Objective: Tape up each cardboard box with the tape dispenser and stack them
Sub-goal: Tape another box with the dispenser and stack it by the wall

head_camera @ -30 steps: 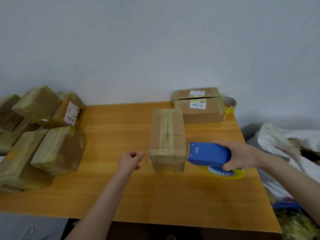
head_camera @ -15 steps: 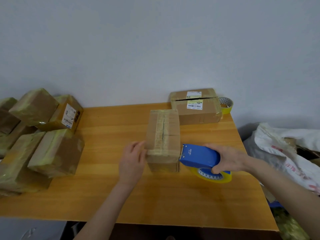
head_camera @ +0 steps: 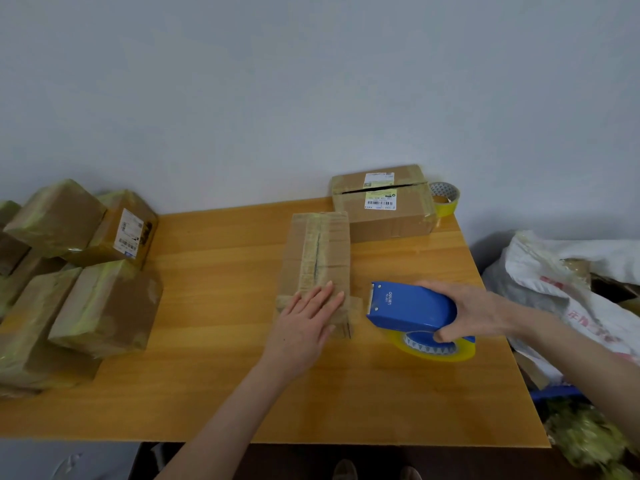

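At table centre, we log one long cardboard box (head_camera: 320,251) lying closed, with yellowish tape along its top seam; contents not visible. Left hand (head_camera: 304,327) lies flat on the box's near end, palm down on the tape, fingers straight and close together. Right hand (head_camera: 474,310), at 3 o'clock from the box, curls round the blue tape dispenser (head_camera: 412,306), fingers over its back and thumb down by the yellow tape roll (head_camera: 433,348) beneath. Blade end faces the box, just beside it; whether it touches we cannot tell. At 1 o'clock, near the wall, a labelled box (head_camera: 388,220) sits with a dark slit open along its top; nothing inside shows. A spare tape roll (head_camera: 445,197) stands just behind its right corner. At 9 o'clock a pile of taped boxes (head_camera: 104,306) crowds the left end of the table (head_camera: 214,341), all shut, some tilted on one another. At 3 o'clock, off the table, lies a crumpled white sack (head_camera: 554,271) with something brown at its top, kind unclear. Bare wood runs between pile and centre box, and from the hands to the near edge at 6 o'clock. Dispenser sits near the right edge, labelled box near the far edge.
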A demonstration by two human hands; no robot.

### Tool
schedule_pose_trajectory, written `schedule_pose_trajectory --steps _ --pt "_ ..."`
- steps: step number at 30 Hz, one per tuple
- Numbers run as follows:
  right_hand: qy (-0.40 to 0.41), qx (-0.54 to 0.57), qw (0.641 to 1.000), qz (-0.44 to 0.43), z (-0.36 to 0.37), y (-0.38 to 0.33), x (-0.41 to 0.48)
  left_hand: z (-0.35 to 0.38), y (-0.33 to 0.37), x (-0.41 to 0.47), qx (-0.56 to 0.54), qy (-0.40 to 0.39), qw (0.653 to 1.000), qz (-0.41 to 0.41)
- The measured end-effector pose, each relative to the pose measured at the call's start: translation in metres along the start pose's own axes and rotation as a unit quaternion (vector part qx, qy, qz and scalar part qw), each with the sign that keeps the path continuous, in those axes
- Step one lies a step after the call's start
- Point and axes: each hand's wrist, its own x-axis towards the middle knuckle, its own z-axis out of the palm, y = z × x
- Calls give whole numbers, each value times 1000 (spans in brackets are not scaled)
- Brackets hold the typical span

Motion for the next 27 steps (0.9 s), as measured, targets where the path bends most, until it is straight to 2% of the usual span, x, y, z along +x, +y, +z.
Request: schedule_pose_trajectory --steps 8,17,27 --pt "-63 -111 991 32 3 -25 33 1 2 -1 -14 24 1000 -3" --pt "-114 -107 987 36 -13 -48 55 3 2 0 -13 40 999 -13" --pt "-115 -107 985 67 -13 -65 48 1 4 0 1 31 999 -17"
